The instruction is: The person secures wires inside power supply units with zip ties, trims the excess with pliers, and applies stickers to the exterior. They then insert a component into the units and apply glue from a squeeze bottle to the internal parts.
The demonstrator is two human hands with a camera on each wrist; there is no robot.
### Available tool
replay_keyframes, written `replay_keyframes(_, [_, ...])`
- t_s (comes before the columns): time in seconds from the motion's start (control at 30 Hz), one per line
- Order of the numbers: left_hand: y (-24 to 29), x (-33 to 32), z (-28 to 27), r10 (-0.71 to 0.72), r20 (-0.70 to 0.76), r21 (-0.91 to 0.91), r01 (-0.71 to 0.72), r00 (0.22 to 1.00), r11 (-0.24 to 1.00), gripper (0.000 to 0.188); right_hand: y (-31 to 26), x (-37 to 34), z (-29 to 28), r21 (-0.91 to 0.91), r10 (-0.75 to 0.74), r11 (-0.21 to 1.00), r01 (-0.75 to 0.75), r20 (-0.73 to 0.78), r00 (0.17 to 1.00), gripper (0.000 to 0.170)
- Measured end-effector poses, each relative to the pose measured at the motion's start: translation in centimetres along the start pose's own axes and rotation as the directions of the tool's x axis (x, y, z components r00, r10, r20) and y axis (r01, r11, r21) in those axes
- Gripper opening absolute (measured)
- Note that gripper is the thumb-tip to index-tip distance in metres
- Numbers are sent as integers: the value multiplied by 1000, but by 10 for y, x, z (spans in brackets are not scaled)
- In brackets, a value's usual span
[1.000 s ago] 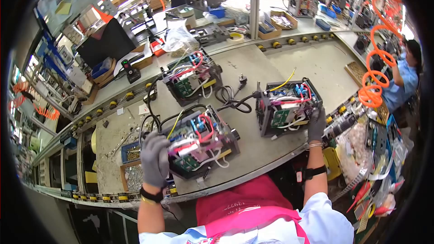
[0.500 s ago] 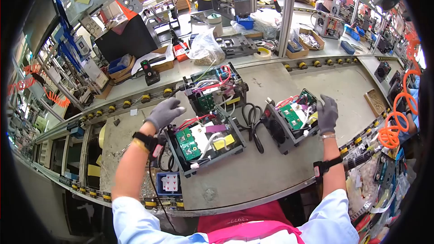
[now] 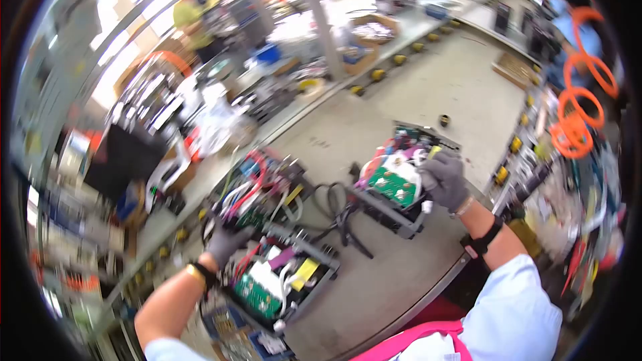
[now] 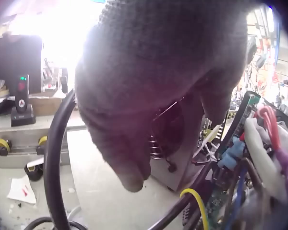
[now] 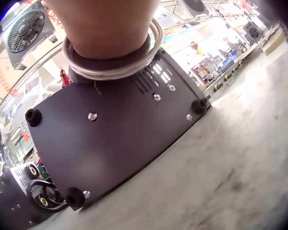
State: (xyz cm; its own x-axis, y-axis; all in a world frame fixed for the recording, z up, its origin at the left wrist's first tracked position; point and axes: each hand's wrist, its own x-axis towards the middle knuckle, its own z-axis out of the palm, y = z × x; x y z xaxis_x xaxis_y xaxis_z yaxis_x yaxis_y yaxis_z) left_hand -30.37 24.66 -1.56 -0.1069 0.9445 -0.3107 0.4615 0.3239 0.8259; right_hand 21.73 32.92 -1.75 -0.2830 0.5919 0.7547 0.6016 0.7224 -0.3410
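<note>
Three open electronic units with wires and green boards lie on the bench. At the right unit (image 3: 394, 187), my gloved right hand (image 3: 443, 179) grips the right side with bent fingers. The right wrist view shows that unit's dark panel (image 5: 110, 139) with rubber feet; my fingers are hidden behind it. My left hand (image 3: 229, 242) is between the far left unit (image 3: 257, 180) and the near left unit (image 3: 257, 291). In the left wrist view the left hand (image 4: 158, 62) hangs thumb apart, holding nothing visible, beside a thick black cable (image 4: 53, 163).
Black cables (image 3: 341, 217) lie between the units. Yellow rollers (image 3: 378, 74) line the bench's far rail. Orange coiled hoses (image 3: 575, 107) hang at the right, beside a seated person in blue (image 3: 568, 37). A handheld scanner (image 4: 22, 100) stands beyond the rail.
The units have been turned since the oldest frame. My right hand has come from beside the right unit onto its side. My left hand has lowered between the left units, and the head view has tilted.
</note>
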Motion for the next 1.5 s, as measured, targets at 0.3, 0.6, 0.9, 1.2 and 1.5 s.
replay_keyframes(0.3, [46, 18, -38, -344, 107, -492, 350, 933, 797, 46, -2, 0, -5, 21, 41, 999, -44, 104, 994, 11])
replay_keyframes(0.6, [-5, 111, -122, -128, 139, -62, 138, 982, 989, 28, -4, 0, -4, 3, 41, 999, -42, 102, 994, 10])
replay_keyframes(0.9, [135, -52, -34, 211, -71, 580, -132, 975, 804, 35, -1, -6, 11, 5, 6, 1000, -6, -9, 1000, 16])
replay_keyframes(1.2, [100, -201, 112, 522, -40, 767, -309, 852, 562, 39, -48, 16, 60, -206, 153, 969, -134, 78, 985, 17])
replay_keyframes(1.5, [48, -197, 186, 614, -456, 788, -28, 644, 615, 21, -83, -3, -44, 64, 230, 972, -225, -84, 970, 34])
